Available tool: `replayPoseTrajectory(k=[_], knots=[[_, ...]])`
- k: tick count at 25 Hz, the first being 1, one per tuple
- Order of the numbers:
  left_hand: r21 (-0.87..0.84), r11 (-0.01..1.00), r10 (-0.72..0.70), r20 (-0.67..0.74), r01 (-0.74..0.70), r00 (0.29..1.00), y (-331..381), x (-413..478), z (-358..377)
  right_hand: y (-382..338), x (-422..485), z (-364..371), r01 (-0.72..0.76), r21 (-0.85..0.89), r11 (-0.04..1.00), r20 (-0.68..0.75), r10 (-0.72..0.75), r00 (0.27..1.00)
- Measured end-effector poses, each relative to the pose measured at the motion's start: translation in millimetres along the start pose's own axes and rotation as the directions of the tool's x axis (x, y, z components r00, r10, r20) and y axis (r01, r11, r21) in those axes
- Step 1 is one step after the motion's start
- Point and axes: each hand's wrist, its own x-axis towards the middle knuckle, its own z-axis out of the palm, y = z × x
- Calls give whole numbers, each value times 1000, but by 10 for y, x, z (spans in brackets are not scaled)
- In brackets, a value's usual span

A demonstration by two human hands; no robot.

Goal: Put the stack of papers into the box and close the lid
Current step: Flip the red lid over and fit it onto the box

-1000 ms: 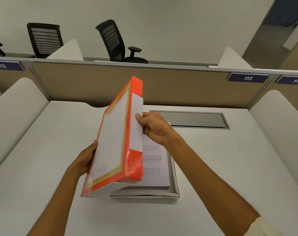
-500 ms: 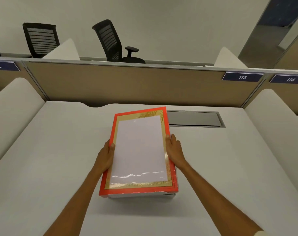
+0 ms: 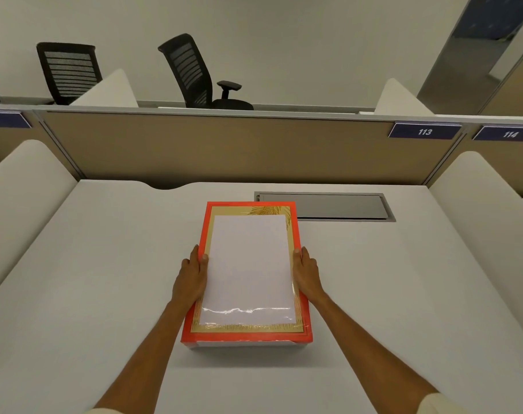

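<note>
An orange lid with a gold border and white centre panel lies flat on a pale box, covering it, in the middle of a white desk; the papers are hidden; the left hand presses the lid's left edge and the right hand its right edge, fingers wrapped down the sides; a grey hatch sits just behind; a tan partition stands beyond.

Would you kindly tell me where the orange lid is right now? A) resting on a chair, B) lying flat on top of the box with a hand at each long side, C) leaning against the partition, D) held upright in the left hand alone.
B: the orange lid lies flat over the box, with the left hand and right hand against its long sides.
</note>
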Motion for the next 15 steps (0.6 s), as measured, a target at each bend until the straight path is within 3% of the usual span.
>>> replayPoseTrajectory(k=[12, 15], knots=[[40, 999, -28, -6, 29, 1000, -77, 61, 89, 90, 118, 61, 12, -53, 999, 10, -12, 1000], [155, 987, -44, -39, 49, 998, -76, 63, 111, 105, 112, 95, 13, -235, 972, -37, -23, 999]])
